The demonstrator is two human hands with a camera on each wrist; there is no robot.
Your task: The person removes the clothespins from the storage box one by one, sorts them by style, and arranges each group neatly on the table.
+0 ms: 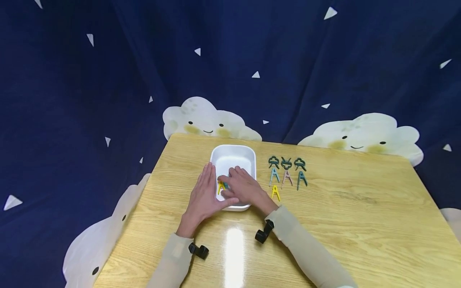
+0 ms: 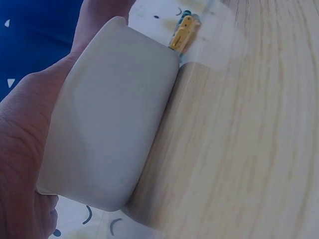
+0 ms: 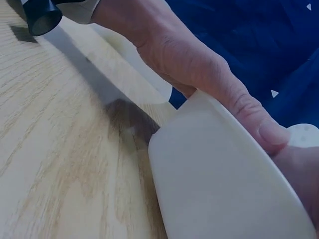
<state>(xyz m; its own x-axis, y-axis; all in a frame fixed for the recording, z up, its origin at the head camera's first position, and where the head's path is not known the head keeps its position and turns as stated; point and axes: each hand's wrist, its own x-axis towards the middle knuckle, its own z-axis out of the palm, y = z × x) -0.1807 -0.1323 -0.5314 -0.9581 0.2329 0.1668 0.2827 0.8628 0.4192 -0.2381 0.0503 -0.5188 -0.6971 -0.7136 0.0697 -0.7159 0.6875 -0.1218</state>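
A white plastic tray [image 1: 233, 149] stands on the table with a yellow clothespin [image 1: 221, 187] and a teal clip, partly hidden, inside its left part. My left hand [image 1: 206, 196] lies along the tray's left side, fingers straight, with the thumb across the near rim. Inside the tray, my right hand [image 1: 242, 186] has its fingers bent down beside the yellow clothespin; whether they pinch anything is hidden. Both wrist views show mainly the outer tray wall [image 2: 114, 109], which hides the right fingertips.
Right of the tray lie a yellow clothespin [image 1: 275, 193], a light blue one [image 1: 274, 176], a pink one [image 1: 287, 177] and a dark teal one [image 1: 301, 179]. Behind them is a row of dark green clips [image 1: 286, 164]. A dark blue curtain [image 1: 230, 72] hangs behind the wooden table [image 1: 360, 208].
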